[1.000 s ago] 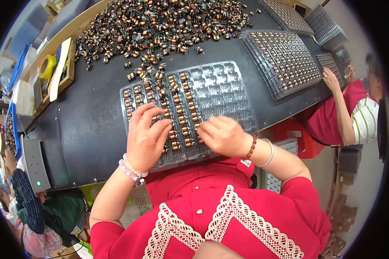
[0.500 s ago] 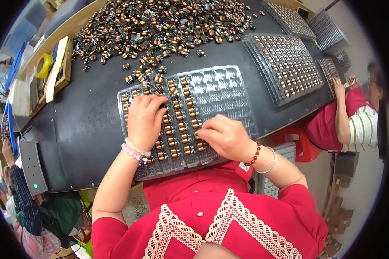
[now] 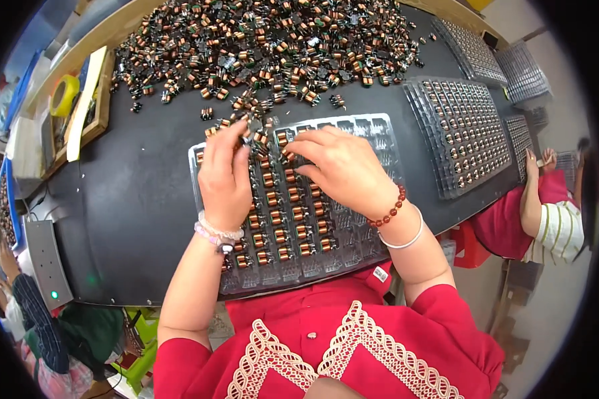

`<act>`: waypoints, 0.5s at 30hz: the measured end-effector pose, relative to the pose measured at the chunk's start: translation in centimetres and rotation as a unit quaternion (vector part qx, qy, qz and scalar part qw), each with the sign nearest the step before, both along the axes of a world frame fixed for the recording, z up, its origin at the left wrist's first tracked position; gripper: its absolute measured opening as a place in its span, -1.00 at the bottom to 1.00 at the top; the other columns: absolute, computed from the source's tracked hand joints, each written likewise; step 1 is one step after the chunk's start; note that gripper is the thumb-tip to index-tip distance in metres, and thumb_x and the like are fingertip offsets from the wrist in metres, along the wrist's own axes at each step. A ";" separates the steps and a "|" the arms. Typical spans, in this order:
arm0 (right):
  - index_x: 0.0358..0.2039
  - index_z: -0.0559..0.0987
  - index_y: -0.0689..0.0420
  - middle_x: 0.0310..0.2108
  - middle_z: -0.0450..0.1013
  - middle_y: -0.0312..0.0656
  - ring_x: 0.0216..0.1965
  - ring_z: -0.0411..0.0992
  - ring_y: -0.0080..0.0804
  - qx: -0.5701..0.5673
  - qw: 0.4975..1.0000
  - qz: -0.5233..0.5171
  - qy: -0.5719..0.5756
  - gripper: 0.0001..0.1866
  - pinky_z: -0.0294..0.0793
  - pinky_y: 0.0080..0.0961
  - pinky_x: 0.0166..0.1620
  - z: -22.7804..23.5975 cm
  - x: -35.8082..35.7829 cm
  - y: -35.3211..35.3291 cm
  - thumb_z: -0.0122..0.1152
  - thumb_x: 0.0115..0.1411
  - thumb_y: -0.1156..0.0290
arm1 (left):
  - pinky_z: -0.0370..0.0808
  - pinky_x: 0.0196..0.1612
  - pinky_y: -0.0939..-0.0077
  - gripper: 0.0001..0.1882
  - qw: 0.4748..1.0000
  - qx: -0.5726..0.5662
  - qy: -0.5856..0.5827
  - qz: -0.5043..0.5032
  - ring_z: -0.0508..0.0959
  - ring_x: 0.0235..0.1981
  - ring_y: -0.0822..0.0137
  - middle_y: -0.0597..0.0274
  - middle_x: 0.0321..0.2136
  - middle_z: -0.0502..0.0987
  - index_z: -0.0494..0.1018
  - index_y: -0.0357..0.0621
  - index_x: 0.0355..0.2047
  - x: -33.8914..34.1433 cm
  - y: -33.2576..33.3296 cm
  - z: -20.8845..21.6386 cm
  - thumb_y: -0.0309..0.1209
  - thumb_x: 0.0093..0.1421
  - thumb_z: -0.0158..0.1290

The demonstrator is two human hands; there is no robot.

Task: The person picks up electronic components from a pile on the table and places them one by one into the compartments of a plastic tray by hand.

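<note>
In front of me lies a clear plastic tray [image 3: 383,147], its left columns filled with small copper-wound coils [image 3: 278,218] and its right pockets bare. My left hand [image 3: 225,178] is over the tray's far left edge, its thumb and fingers closed around a loose coil, partly hidden among others. My right hand [image 3: 349,169] reaches over the far part of the tray, fingertips pinched on a coil at the top of the rightmost filled column. Several loose coils lie between my hands and the big pile of coils [image 3: 266,50] beyond.
More filled trays [image 3: 440,178] are stacked at the right, with another filled stack [image 3: 469,50] behind. Clear trays [image 3: 522,70] stand at the far right. Yellow tape [image 3: 64,95] sits in a wooden box at the left, above a grey device [image 3: 46,259]. A co-worker's hand [image 3: 532,165] works at far right.
My right hand has moved from the near part of the tray up to its far edge. My left hand has shifted slightly farther away, towards the loose coils. The view has shifted a little.
</note>
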State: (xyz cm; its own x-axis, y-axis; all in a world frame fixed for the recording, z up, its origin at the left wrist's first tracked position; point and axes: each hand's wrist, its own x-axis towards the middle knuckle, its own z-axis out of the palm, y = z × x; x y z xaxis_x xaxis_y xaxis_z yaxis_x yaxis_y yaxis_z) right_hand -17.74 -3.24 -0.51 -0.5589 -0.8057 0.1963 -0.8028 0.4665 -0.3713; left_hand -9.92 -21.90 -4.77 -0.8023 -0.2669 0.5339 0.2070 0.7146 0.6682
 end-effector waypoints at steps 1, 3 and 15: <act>-0.16 0.57 0.10 -0.18 0.51 -0.23 -0.17 0.47 -0.25 0.006 1.000 0.006 -0.011 -0.66 0.49 -0.37 -0.12 0.3 -0.4 -0.5 0.31 -0.01 0.41 | 0.47 -0.17 0.32 -0.65 1.000 -0.006 0.027 0.008 0.53 -0.23 0.06 0.01 -0.19 0.48 0.44 -0.20 -0.04 -0.9 -0.3 -0.2 -0.67 0.14 0.00; -0.16 0.57 0.10 -0.17 0.50 -0.23 -0.17 0.46 -0.25 -0.015 1.000 0.005 -0.011 -0.66 0.49 -0.38 -0.12 -0.2 -1.0 -1.3 0.31 -0.01 0.41 | 0.46 -0.18 0.39 -0.68 0.999 -0.008 0.035 0.014 0.51 -0.27 0.13 0.03 -0.18 0.45 0.46 -0.21 -0.06 -2.0 -0.9 -0.3 -0.65 0.14 0.04; -0.18 0.55 0.16 -0.20 0.50 -0.19 -0.21 0.48 -0.24 -0.075 0.996 0.035 0.029 -0.71 0.52 -0.41 -0.19 -2.2 -1.1 -1.6 0.22 0.02 0.55 | 0.36 -0.36 0.76 -0.80 0.948 0.315 -0.030 -0.032 0.39 -0.43 0.65 0.45 -0.38 0.47 0.47 -0.23 -0.17 -1.5 -2.8 0.6 -0.52 0.18 0.16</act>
State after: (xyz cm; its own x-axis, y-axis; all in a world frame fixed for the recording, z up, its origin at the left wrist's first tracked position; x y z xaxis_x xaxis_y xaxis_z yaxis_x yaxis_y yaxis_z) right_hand -18.85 -4.82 -2.73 -0.4867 -0.8015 0.3475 -0.8533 0.3511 -0.3854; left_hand -11.46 -24.69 -4.17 -0.8512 -0.4676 0.2383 0.1849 0.1578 0.9700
